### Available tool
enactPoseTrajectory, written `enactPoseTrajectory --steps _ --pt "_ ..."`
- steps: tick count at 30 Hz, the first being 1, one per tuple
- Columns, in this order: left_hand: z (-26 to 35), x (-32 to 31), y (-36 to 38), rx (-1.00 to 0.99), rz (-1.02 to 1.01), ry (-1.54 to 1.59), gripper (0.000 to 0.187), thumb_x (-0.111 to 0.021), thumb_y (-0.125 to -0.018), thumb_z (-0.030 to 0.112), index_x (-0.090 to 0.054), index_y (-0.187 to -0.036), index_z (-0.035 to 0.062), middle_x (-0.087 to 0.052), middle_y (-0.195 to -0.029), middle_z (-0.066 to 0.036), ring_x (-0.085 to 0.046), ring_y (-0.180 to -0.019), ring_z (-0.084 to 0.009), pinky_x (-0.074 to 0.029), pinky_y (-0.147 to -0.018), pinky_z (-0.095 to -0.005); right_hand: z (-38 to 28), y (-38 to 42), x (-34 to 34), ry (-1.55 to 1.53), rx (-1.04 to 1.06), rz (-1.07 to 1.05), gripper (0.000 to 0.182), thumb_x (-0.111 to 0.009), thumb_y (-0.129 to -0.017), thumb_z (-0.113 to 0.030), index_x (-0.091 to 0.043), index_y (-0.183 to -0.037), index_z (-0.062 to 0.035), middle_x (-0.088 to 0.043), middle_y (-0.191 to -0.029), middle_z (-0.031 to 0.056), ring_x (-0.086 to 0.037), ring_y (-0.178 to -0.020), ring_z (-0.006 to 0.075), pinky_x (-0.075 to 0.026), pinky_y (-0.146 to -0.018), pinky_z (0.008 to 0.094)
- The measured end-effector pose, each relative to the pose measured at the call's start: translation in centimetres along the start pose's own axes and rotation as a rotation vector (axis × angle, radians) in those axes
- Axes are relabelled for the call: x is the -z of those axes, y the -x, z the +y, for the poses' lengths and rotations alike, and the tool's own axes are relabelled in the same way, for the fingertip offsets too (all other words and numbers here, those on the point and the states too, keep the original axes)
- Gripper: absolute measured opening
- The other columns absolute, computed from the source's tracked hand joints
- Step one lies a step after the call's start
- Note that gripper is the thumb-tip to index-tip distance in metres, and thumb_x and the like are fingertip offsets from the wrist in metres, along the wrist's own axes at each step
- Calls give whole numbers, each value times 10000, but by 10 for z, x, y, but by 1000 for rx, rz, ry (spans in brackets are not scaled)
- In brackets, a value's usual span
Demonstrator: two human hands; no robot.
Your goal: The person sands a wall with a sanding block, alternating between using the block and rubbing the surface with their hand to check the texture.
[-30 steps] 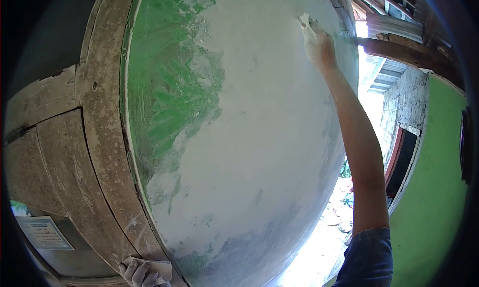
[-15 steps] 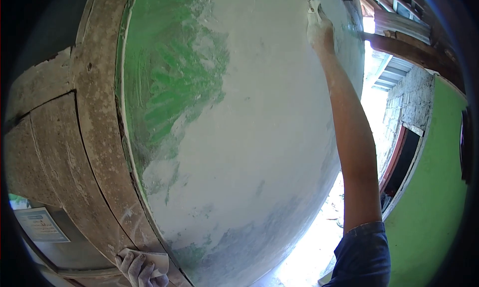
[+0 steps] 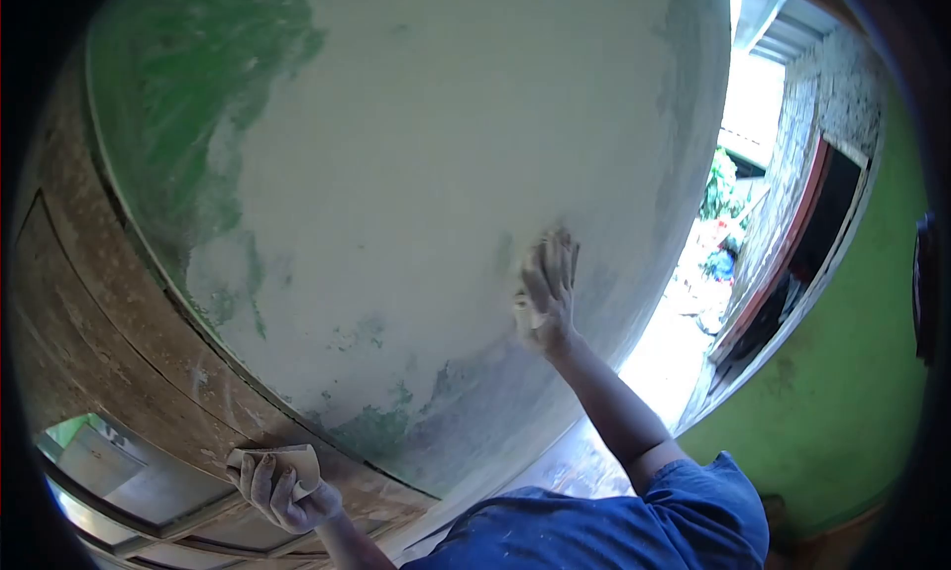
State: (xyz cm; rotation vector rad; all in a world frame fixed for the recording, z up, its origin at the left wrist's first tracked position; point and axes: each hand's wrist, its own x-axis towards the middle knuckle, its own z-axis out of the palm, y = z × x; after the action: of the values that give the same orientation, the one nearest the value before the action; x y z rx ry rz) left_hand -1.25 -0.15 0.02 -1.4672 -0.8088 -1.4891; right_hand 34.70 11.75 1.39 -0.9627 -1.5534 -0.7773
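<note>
My left hand [image 3: 280, 493], coated in pale dust, is closed around a folded beige sheet of sandpaper [image 3: 297, 460] in front of the wooden frame at the lower left. Against the curved-looking wall [image 3: 426, 164], my right hand [image 3: 548, 278] is pressed with its fingers pointing up, slightly blurred. A pale edge of a piece of sandpaper [image 3: 528, 315] shows beside the right thumb; the rest is hidden under the palm. White filler covers most of the wall, with bare green paint at the upper left and patches lower down.
A worn wooden frame [image 3: 129, 303] borders the wall on the left, with glass panes [image 3: 129, 471] below it. To the right, a bright opening leads outside to plants [image 3: 720, 184] and a whitish brick wall [image 3: 792, 124]. A green wall [image 3: 822, 392] stands at the far right.
My right hand has come down from high on the wall to about mid-height. The view has tilted down and shifted, showing my blue shirt. The left hand still holds its sandpaper.
</note>
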Motion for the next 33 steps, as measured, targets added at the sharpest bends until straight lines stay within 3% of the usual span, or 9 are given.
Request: enactPoseTrajectory --steps 6,8,13,16,20,22,24,29,33 --pt "-2 -5 0 -38 26 44 205 -596 -899 250 -548 -923 52 -603 -982 -155 -588 -980 -332 -370 -984 -585 57 16 -9 -190 -578 275 486 -429 -929 -187 -391 -1357 38 -237 -1496 215 -179 -1394 395 -81 -1117 514" --pt "-1 -5 1 -24 42 26 207 -616 -887 237 -548 -915 44 -599 -990 -157 -588 -963 -319 -375 -983 -578 70 6 -8 -807 -1086 468 505 -405 -945 -211 -350 -1405 -10 -191 -1516 198 -159 -1406 369 -58 -1117 514" --pt "0 -4 4 -27 35 -9 224 -638 -869 229 -540 -910 32 -595 -992 -163 -584 -963 -321 -410 -953 -555 -25 -8 2 -116 -421 145 458 -421 -956 -219 -402 -1386 -62 -179 -1515 207 -136 -1406 383 -61 -1116 523" --pt "-4 -3 7 -35 32 -1 229 -645 -864 222 -537 -909 25 -591 -989 -167 -578 -973 -326 -435 -928 -538 1 24 -11 17 -132 70 451 -420 -960 -213 -404 -1381 -51 -172 -1510 220 -135 -1403 388 -54 -1120 522" --pt "-3 -4 4 -53 22 17 204 -638 -870 192 -540 -922 21 -581 -1012 -178 -568 -1005 -342 -453 -905 -527 52 -16 0 -267 -544 314 460 -406 -969 -223 -379 -1398 -57 -163 -1519 196 -96 -1410 379 -36 -1125 517" --pt "-2 -2 3 -55 17 20 191 -633 -873 182 -542 -927 22 -579 -1023 -181 -566 -1015 -350 -454 -903 -526 54 -34 -1 -636 -1125 463 479 -402 -974 -220 -333 -1421 -60 -149 -1529 166 -63 -1414 373 -5 -1130 500" --pt "-3 -3 3 -104 -2 2 171 -625 -878 161 -547 -942 22 -573 -1048 -185 -556 -1041 -364 -456 -904 -528 7 -32 -4 -320 -646 327 510 -406 -975 -256 -290 -1445 -94 -115 -1541 140 -10 -1420 358 46 -1118 523" --pt "2 -5 7 -3 17 25 178 -619 -884 165 -546 -958 20 -568 -1065 -190 -545 -1061 -371 -455 -906 -528 -19 -12 -1 -100 -258 74 489 -426 -960 -242 -336 -1438 -190 -68 -1548 123 44 -1421 347 90 -1079 587" --pt "1 -5 7 -9 13 52 175 -601 -897 167 -537 -968 20 -564 -1068 -193 -541 -1063 -378 -451 -904 -527 56 -55 -2 -496 -708 395 453 -398 -970 -214 -370 -1420 -166 -74 -1547 140 -18 -1418 375 37 -1095 572"
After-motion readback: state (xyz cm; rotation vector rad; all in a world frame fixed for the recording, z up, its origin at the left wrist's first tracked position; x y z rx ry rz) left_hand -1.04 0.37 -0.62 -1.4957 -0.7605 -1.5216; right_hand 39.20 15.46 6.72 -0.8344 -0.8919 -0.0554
